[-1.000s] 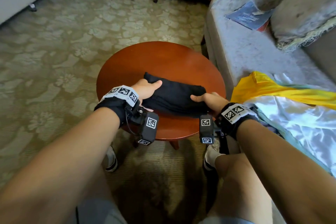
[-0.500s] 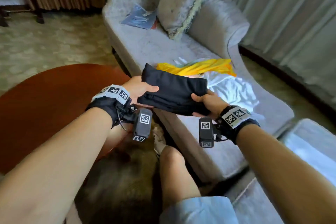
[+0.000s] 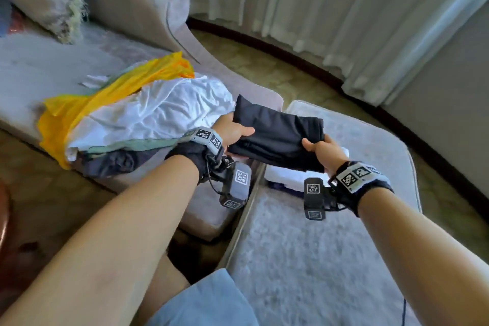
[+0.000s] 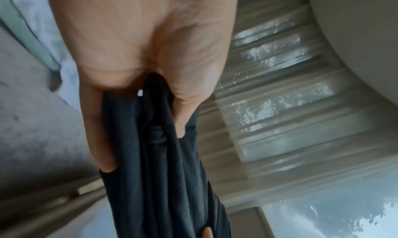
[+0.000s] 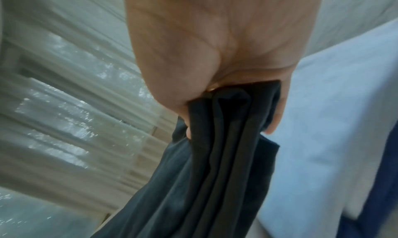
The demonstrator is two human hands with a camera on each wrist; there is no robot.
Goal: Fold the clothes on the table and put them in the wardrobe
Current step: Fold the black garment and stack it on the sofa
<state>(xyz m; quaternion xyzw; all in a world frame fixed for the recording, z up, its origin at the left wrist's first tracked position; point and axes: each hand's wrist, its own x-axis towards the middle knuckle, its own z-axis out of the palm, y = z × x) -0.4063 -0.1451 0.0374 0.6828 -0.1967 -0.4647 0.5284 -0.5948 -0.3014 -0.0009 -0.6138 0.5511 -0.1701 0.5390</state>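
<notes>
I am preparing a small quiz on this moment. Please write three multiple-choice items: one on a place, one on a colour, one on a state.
1. Where is the folded garment?
A. on the floor
B. held in the air
C. on the pillow

2. What colour is it?
A. black
B. red
C. yellow

3. How are the hands?
A. both flat
B. one idle
C. both gripping

Answers: B, the folded garment hangs above the sofa; A, its cloth is black; C, the left hand and right hand pinch its ends.
</notes>
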